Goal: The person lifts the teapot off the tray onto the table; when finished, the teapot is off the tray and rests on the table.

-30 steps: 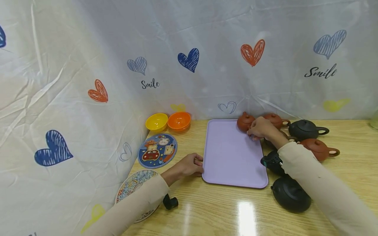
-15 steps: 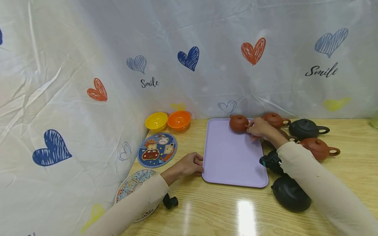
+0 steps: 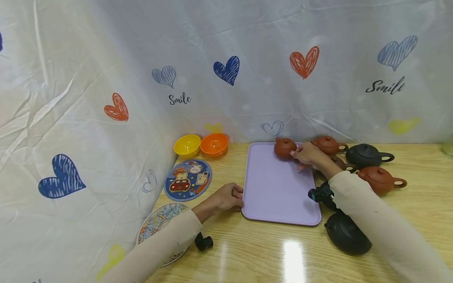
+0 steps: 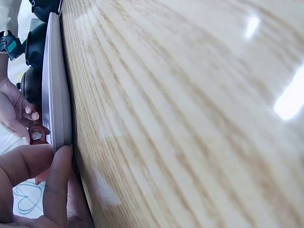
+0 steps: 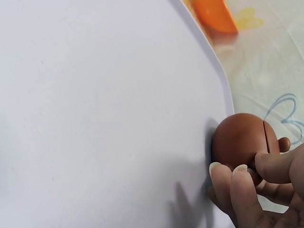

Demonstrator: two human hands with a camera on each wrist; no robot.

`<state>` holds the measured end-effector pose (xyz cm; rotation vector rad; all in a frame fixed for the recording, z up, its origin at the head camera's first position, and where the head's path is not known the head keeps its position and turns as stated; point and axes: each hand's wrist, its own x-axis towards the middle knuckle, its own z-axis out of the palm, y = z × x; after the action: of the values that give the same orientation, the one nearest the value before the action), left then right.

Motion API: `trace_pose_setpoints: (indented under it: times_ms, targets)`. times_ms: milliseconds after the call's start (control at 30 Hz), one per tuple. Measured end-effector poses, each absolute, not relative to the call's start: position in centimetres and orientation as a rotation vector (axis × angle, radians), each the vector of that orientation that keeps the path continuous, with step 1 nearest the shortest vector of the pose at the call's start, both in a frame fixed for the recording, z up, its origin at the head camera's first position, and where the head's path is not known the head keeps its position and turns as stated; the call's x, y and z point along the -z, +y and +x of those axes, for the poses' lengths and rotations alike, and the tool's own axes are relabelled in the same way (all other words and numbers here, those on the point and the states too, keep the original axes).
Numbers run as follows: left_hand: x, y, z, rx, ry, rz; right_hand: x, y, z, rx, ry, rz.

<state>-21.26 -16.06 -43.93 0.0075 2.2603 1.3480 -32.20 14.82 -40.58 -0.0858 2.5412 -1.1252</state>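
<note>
We find the scene brightly and evenly lit from overhead. Glare patches lie on the wooden table [image 3: 293, 251], stronger in the left wrist view. The backdrop cloth [image 3: 106, 78] bows with wide-angle distortion. In the right wrist view the fingers [image 5: 237, 190] cast a soft shadow on the tray [image 5: 95, 118]; near surfaces blur.

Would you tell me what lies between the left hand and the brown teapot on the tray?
Only bare lilac tray: in the head view, nothing stands between the left hand at its near-left edge and the brown teapot at its far end.
</note>
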Motion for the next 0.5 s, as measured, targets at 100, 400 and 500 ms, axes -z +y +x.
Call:
trace_pose_setpoints:
  times_ms: [100, 400, 500]
  targets:
    - [43.93, -16.03, -21.26, -1.351, 2.260, 0.009, 40.67, 14.75, -32.09, 1.186, 2.505, -0.082]
    - [44.03, -16.00, -21.16, -1.363, 2.251, -0.001, 40.88, 14.38, -31.85, 1.401, 2.401, -0.055]
    - [44.01, -16.03, -21.08, -1.374, 2.243, -0.001, 40.61, 14.27, -31.72, 1.472, 2.328, -0.076]
